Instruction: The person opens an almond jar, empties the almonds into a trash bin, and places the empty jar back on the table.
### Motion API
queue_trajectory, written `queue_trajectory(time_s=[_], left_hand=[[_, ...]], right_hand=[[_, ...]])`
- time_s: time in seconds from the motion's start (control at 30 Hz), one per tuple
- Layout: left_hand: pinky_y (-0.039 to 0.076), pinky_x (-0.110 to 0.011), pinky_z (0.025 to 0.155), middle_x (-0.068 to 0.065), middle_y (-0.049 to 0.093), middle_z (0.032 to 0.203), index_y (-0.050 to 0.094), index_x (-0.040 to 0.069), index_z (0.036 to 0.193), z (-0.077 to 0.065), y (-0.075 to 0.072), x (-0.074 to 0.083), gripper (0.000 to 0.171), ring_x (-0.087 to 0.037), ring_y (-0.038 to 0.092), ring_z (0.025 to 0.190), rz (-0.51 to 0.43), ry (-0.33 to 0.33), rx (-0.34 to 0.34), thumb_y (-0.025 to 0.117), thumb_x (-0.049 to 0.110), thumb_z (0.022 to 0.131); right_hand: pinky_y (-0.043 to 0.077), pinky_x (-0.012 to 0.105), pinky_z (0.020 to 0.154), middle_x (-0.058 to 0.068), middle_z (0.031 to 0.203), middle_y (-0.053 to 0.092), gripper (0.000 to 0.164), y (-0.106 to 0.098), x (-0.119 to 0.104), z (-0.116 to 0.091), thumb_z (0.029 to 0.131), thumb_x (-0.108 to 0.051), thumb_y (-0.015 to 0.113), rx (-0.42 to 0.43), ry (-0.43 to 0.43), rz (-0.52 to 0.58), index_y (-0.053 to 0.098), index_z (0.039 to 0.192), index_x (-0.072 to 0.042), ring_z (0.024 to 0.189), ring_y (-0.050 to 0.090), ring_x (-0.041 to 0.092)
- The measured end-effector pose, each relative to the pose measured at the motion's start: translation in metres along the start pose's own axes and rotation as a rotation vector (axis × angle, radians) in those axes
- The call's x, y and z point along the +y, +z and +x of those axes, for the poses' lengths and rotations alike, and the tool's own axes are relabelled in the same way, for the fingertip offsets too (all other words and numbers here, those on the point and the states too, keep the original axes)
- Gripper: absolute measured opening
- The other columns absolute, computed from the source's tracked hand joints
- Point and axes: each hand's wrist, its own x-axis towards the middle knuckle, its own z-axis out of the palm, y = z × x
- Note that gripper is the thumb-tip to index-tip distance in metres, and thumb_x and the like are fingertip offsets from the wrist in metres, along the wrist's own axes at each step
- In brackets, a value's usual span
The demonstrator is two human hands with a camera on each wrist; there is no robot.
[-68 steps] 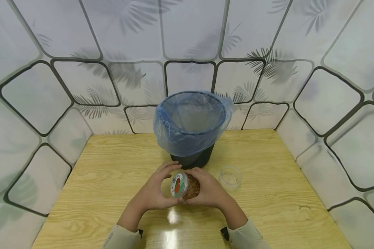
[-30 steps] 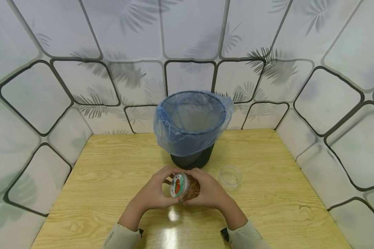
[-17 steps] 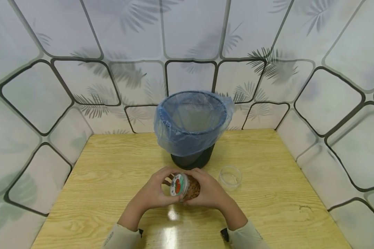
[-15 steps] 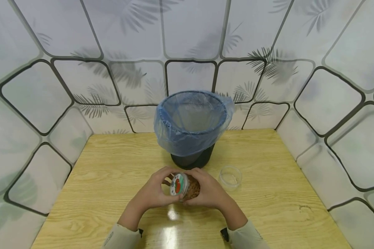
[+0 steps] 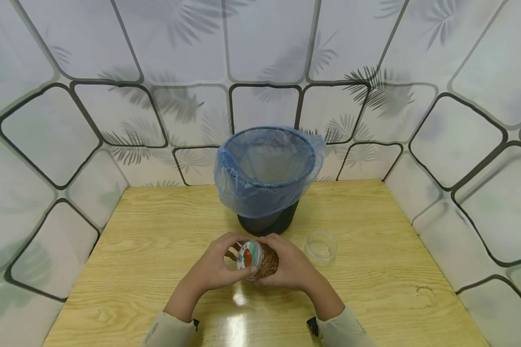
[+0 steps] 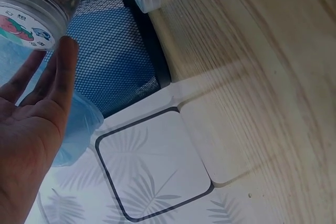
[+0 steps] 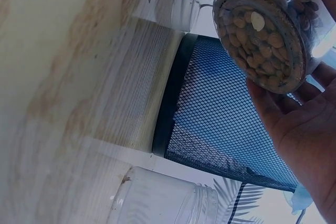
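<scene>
In the head view, my right hand grips the body of a clear jar of almonds. The jar lies tilted, its lid towards the left. My left hand holds the round lid, white and green with a red picture, thumb at its near edge and fingers round the far side. From the left wrist, the fingertips meet the edge of the lid. The right wrist view shows the jar's base, with almonds visible through it, and the fingers beneath.
A black mesh bin lined with a blue plastic bag stands just beyond the hands. On the wooden table, to the right of the jar, sits a clear plastic container. Patterned walls enclose the back and sides.
The left fingers, raised above the lid earlier, have come in round it. The left thumb has since shifted up along the lid, whose face looks slightly turned. My right hand stays in place.
</scene>
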Motion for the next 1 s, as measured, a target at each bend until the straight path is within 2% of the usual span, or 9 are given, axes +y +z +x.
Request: queue_trajectory(time_s=[0.27, 0.4, 0.5, 0.63, 0.77, 1.0], left_hand=[[0.063, -0.049, 0.094, 0.011, 0.064, 0.131, 0.064, 0.027, 0.14, 0.0004, 0.0001, 0.0007, 0.058, -0.015, 0.066, 0.119, 0.027, 0.032, 0.011, 0.084, 0.048, 0.091], [0.062, -0.047, 0.097, 0.01, 0.062, 0.134, 0.061, 0.024, 0.145, 0.0002, 0.0003, -0.0005, 0.067, -0.014, 0.063, 0.124, 0.029, 0.044, 0.002, 0.086, 0.049, 0.088], [0.061, -0.047, 0.101, 0.007, 0.06, 0.139, 0.058, 0.02, 0.15, 0.0005, 0.0002, -0.0016, 0.077, -0.016, 0.061, 0.129, 0.024, 0.085, -0.01, 0.089, 0.047, 0.085], [0.058, -0.055, 0.105, 0.005, 0.057, 0.141, 0.054, 0.022, 0.154, 0.0006, -0.0007, -0.0016, 0.082, -0.019, 0.059, 0.131, 0.009, 0.124, -0.024, 0.091, 0.041, 0.084], [0.056, -0.06, 0.105, 0.005, 0.056, 0.142, 0.053, 0.026, 0.155, 0.0003, -0.0014, -0.0009, 0.08, -0.019, 0.059, 0.131, -0.012, 0.126, -0.044, 0.089, 0.033, 0.083], [0.056, -0.057, 0.107, 0.004, 0.057, 0.144, 0.053, 0.025, 0.154, 0.0018, -0.002, 0.001, 0.082, -0.017, 0.059, 0.131, -0.063, 0.127, -0.093, 0.086, 0.017, 0.078]], right_hand=[[0.059, 0.04, 0.1, -0.009, 0.128, 0.064, 0.089, -0.0005, 0.0005, 0.0001, 0.067, -0.034, 0.104, -0.003, -0.003, 0.003, 0.062, 0.145, -0.024, 0.114, 0.063, 0.008], [0.059, 0.039, 0.1, -0.009, 0.128, 0.065, 0.088, -0.0001, 0.0012, 0.0003, 0.068, -0.035, 0.103, -0.009, -0.008, -0.007, 0.061, 0.146, -0.024, 0.115, 0.063, 0.008], [0.059, 0.04, 0.101, -0.009, 0.128, 0.065, 0.089, -0.0004, 0.0011, 0.0004, 0.069, -0.037, 0.102, -0.011, -0.011, -0.018, 0.061, 0.146, -0.023, 0.116, 0.063, 0.008], [0.059, 0.041, 0.102, -0.008, 0.129, 0.065, 0.091, -0.001, 0.0012, 0.0003, 0.067, -0.039, 0.103, -0.005, -0.019, -0.032, 0.061, 0.146, -0.023, 0.118, 0.063, 0.01], [0.058, 0.041, 0.104, -0.008, 0.129, 0.066, 0.092, -0.001, 0.0023, 0.0003, 0.066, -0.039, 0.103, -0.002, -0.024, -0.037, 0.061, 0.146, -0.022, 0.119, 0.063, 0.01], [0.058, 0.041, 0.103, -0.008, 0.129, 0.066, 0.093, -0.0003, 0.003, 0.0001, 0.066, -0.038, 0.104, -0.001, -0.029, -0.027, 0.061, 0.147, -0.021, 0.118, 0.063, 0.01]])
